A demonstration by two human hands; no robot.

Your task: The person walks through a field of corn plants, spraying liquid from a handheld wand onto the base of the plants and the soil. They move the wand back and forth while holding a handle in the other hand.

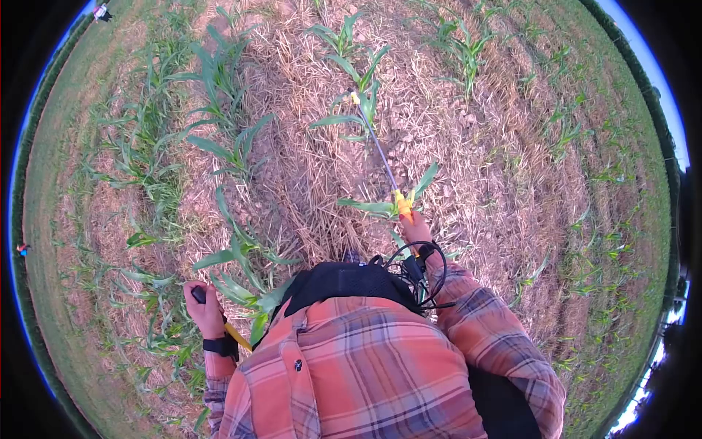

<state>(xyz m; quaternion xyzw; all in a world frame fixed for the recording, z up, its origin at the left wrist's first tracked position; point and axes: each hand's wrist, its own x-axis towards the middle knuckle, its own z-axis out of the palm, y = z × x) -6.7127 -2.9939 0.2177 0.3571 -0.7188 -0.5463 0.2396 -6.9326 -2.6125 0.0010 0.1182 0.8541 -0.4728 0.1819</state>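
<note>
My right hand (417, 229) is closed around the yellow handle of a spray wand (382, 155). Its thin metal tube points forward, and the yellow nozzle end (355, 98) is over or beside the leaves of a young corn plant (368, 99). Another corn plant (376, 206) spreads its leaves around the handle. Low on the left, my left hand (205, 309) is wrapped round the black grip of a pump lever (238, 336), whose yellow bar runs back beside my body. Leaves of a nearby corn plant (241, 256) lie to the right of that hand.
Black cable loops (428, 274) hang by my right wrist. Rows of young corn (150, 157) run forward over straw-covered soil (307, 146), on both sides. Two distant people (102, 12) (23, 249) stand at the left field edge. Dark trees line the right edge.
</note>
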